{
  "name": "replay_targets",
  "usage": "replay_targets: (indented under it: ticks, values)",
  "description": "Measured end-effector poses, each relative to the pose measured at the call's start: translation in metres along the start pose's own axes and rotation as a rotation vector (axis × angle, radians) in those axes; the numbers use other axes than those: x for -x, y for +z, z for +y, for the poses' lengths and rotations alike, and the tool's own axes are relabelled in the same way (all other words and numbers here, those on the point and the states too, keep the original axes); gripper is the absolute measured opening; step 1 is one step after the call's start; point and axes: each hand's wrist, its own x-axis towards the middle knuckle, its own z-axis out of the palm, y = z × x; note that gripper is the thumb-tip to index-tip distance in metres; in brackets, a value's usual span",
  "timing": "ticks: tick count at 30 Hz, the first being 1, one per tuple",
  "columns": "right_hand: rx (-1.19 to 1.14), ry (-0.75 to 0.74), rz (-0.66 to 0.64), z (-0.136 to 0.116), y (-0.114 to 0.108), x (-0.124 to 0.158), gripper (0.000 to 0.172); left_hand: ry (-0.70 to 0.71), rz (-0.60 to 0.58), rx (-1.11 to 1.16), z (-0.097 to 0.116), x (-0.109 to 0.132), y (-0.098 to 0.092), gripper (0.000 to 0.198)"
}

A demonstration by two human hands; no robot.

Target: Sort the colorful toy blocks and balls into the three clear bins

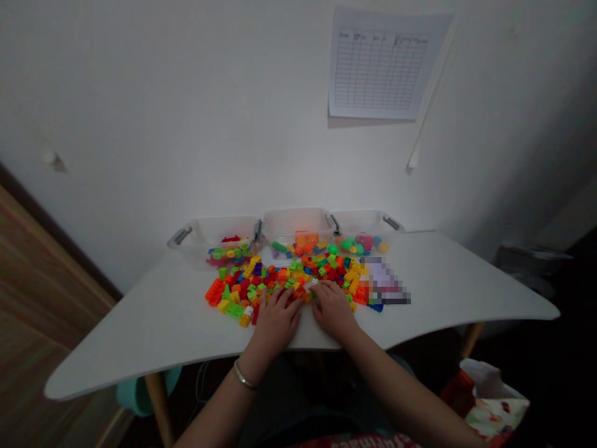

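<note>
- Heap of small multicoloured plastic building bricks (280, 272): spread on the white, curved-edged tabletop (448, 274), directly in front of the person; lower layers hidden by upper ones, near middle covered by the hands.
- Left hand (278, 316): palm down at the near edge of the heap, fingers spread apart and reaching forward onto bricks; fingertips hard to make out among the colours. Cannot tell whether a brick is pinched.
- Right hand (332, 306): palm down and turned inward, fingers bent, lying close together; thumb tip near the left hand. A small white piece (311, 284) shows at its fingertips; grip on it cannot be told.
- Forearms: both come from the bottom edge and converge; elbows out of frame. Silver-coloured band (243, 376) on left wrist.
- Three clear plastic bins with grey handles, left (224, 224), middle (293, 219), right (361, 218): in a row behind the heap; coloured pieces inside, blurred through the walls.
- Flat item (386, 283), right of heap: pixelated, unreadable.
- White printed sheet (380, 68) on wall: lettering too small to read.
</note>
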Motion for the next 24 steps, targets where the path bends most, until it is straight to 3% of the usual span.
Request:
replay_targets:
  ticks: [17,24]
  values:
    - [0.070,0.067,0.024,-0.0011,-0.0005,0.0005,0.026,-0.044,0.033,0.081,0.0011,-0.0056,-0.0031,0.023]
    - [-0.001,0.016,0.111,0.0014,-0.0005,-0.0016,0.030,-0.078,0.077,0.137,0.0007,-0.0105,0.0007,0.019]
